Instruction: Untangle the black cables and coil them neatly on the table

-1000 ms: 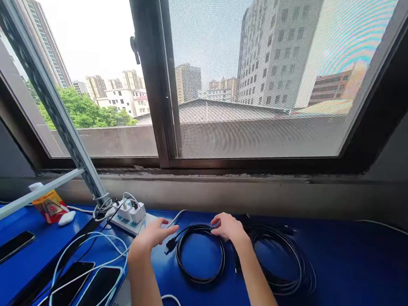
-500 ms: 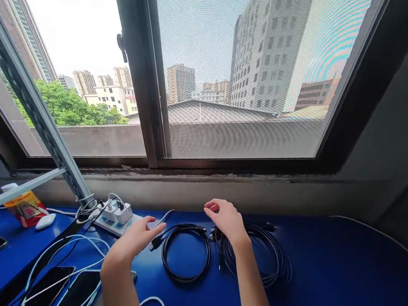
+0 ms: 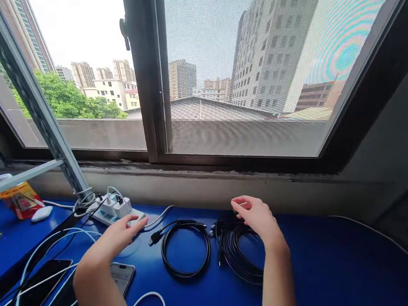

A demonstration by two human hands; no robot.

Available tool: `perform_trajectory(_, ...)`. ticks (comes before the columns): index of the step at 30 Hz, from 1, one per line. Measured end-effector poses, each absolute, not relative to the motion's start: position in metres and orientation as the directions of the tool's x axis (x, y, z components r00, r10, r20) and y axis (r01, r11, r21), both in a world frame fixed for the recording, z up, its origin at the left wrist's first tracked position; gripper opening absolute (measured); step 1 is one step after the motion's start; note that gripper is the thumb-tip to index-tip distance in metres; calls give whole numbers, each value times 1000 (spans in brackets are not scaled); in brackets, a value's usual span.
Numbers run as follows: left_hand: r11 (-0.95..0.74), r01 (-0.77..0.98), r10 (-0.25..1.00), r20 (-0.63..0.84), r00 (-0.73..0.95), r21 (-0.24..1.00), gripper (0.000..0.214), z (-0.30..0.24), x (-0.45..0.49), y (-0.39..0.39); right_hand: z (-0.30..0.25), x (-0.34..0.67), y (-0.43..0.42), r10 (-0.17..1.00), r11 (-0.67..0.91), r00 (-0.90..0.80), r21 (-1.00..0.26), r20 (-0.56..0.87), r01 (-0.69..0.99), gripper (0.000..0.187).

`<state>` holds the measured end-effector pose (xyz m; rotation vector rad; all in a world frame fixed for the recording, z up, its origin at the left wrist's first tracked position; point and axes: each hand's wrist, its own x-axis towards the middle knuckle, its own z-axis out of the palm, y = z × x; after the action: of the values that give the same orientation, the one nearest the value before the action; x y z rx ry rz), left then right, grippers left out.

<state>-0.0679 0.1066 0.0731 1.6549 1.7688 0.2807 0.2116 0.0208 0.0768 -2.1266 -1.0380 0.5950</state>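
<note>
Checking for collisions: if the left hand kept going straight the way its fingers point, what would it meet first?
Probably the white power strip: the left hand points up and right with its fingertips at the strip's near end. Depth is unclear; it may already touch it.

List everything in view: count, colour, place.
Cable coil: 1, black, table centre.
Larger cable coil: 1, black, right of it, under the right hand.
Power strip: 1, white, chargers plugged in, back left.
Phones: at least 3, dark, front left.
White cables: several, looped over the phones.
Packet: 1, orange, far left.
Table: 1, blue.
Window: 1, dark frame, behind.
Left hand: open, fingertips near the power strip.
Right hand: open, above the larger coil.
</note>
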Motion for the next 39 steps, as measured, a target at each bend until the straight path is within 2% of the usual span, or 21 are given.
perform_trajectory(5, 185, 804, 950, -313, 2, 565, 67, 72, -72, 108, 61, 232, 10, 802, -555, 504, -714, -321, 427, 7)
perform_trajectory(9, 186, 807, 953, -302, -11, 561, 67, 74, -66, 107, 51, 260, -8, 802, -492, 549, -782, -237, 382, 19)
perform_trajectory(12, 146, 825, 959, -282, 16, 546, 69, 80, -58, 103, 35, 287, -23, 734, -501, 658, -789, -169, 356, 23)
perform_trajectory(16, 97, 833, 955, -287, 76, 545, 74, 85, -48, 101, 9, 310, -35, 673, -576, 698, -764, -244, 289, 8)
perform_trajectory(21, 94, 853, 950, -301, 77, 514, 79, 86, -41, 101, 4, 305, -30, 709, -577, 631, -773, -314, 264, 19)
perform_trajectory(28, 90, 878, 949, -308, 68, 469, 82, 97, -36, 89, 5, 295, -8, 745, -590, 563, -747, -357, 307, 20)
perform_trajectory(34, -12, 848, 968, -208, 144, 530, 91, 88, -47, 90, 0, 302, -9, 696, -610, 638, -740, -328, 285, 12)
perform_trajectory(39, 7, 829, 969, -208, 133, 559, 89, 91, -54, 83, 13, 295, -12, 666, -560, 698, -795, -263, 234, 5)
